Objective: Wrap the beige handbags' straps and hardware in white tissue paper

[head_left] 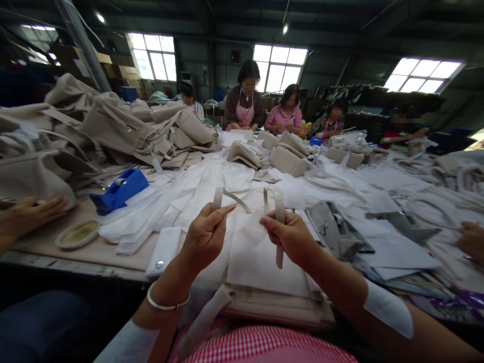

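My left hand point(206, 234) is closed round a beige bag strap point(218, 197), which curls up above the fist and bends toward the middle. Opposite it, my right hand point(291, 234) pinches another beige strap length point(280, 205) with holes in it; its end hangs below the fingers. Whether both lengths belong to one strap I cannot tell. Between that thumb and fingers there is also a small translucent white sheet point(254, 229). Under both hands lies a beige bag point(280, 308), flat near my lap, with white paper point(264, 275) on top.
A blue tape dispenser point(120, 191), a round dish point(77, 234) and a white device point(164, 251) lie left. A grey tape dispenser point(335, 229) stands right. Beige bags point(113, 121) are heaped back left. Co-workers sit across the table; other people's hands point(34, 217) reach in at both sides.
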Demonstrator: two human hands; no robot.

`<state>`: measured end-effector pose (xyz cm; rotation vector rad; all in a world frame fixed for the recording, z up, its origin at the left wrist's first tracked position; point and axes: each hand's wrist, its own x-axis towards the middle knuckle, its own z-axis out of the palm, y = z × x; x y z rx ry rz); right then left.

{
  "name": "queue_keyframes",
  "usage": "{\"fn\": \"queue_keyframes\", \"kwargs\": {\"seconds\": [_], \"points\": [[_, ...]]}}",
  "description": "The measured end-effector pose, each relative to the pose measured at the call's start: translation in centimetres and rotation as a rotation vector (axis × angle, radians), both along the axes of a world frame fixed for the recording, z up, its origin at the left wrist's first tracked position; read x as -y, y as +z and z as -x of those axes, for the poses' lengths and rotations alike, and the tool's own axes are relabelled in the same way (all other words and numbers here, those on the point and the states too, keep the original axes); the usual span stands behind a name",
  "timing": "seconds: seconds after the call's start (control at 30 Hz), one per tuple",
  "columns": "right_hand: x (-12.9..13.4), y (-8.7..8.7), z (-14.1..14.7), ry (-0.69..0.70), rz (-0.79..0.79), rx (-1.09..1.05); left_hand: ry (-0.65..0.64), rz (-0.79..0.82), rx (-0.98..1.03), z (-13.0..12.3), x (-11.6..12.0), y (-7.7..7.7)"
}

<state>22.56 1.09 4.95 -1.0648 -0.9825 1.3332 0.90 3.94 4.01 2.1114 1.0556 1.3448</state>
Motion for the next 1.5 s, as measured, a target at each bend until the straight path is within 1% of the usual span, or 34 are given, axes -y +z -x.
{"fn": "queue_keyframes", "kwargs": {"seconds": [0.13, 0.2, 0.23, 0.33, 0.43, 0.5, 0.6, 0.67, 0.73, 0.8, 0.87, 0.97, 1.03, 1.1, 1.2, 1.3, 1.33, 1.4, 1.5], "points": [[0.1, -0.2, 0.6, 0.050, -0.050, 0.093, -0.164, 0.085, -0.069, -0.2, 0.4, 0.8], [0.2, -0.3, 0.9, 0.091, -0.069, 0.148, -0.240, 0.159, -0.024, -0.9, 0.5, 0.8], [0.2, -0.4, 1.0, 0.104, -0.074, 0.156, -0.257, 0.204, 0.018, -1.3, 0.5, 0.7], [0.0, 0.0, 0.4, 0.135, -0.042, 0.061, -0.208, 0.305, 0.122, -1.9, 0.4, 0.1], [-0.4, 0.8, -1.3, 0.175, -0.015, -0.043, -0.157, 0.337, 0.158, -1.7, 0.3, -0.5], [-0.7, 1.4, -2.6, 0.180, -0.035, -0.001, -0.157, 0.342, 0.182, -1.4, 0.3, -0.7], [-0.8, 2.3, -3.7, 0.136, -0.061, 0.051, -0.149, 0.337, 0.200, -1.5, 0.5, -0.9], [-0.8, 3.1, -3.9, 0.083, -0.122, 0.004, -0.153, 0.349, 0.197, -1.7, 0.6, -0.8], [-0.8, 3.9, -3.8, 0.022, -0.228, -0.045, -0.163, 0.368, 0.186, -1.9, 0.7, -0.7], [-0.8, 4.5, -3.5, -0.027, -0.338, -0.053, -0.175, 0.381, 0.174, -2.1, 0.7, -0.5], [-0.9, 4.7, -3.4, -0.046, -0.433, -0.027, -0.183, 0.386, 0.156, -2.2, 0.8, -0.3], [-1.1, 4.3, -3.2, -0.031, -0.546, 0.045, -0.198, 0.385, 0.128, -2.2, 1.0, 0.0], [-1.3, 3.9, -3.3, -0.027, -0.595, 0.090, -0.216, 0.380, 0.105, -2.2, 1.1, 0.1], [-1.4, 3.8, -3.3, -0.032, -0.626, 0.122, -0.231, 0.375, 0.085, -2.1, 1.2, 0.2], [-1.4, 4.2, -3.4, -0.029, -0.660, 0.183, -0.233, 0.366, 0.064, -2.0, 1.2, 0.3], [-1.0, 4.3, -2.9, -0.015, -0.666, 0.259, -0.223, 0.366, 0.062, -2.0, 1.2, 0.3], [-0.9, 4.1, -2.6, -0.015, -0.652, 0.274, -0.226, 0.372, 0.067, -2.1, 1.2, 0.4], [-0.5, 2.9, -1.5, -0.015, -0.618, 0.319, -0.240, 0.382, 0.100, -2.4, 1.3, 0.4], [0.2, 0.1, 0.4, 0.048, -0.572, 0.476, -0.264, 0.400, 0.176, -2.9, 1.5, 0.1]]}}
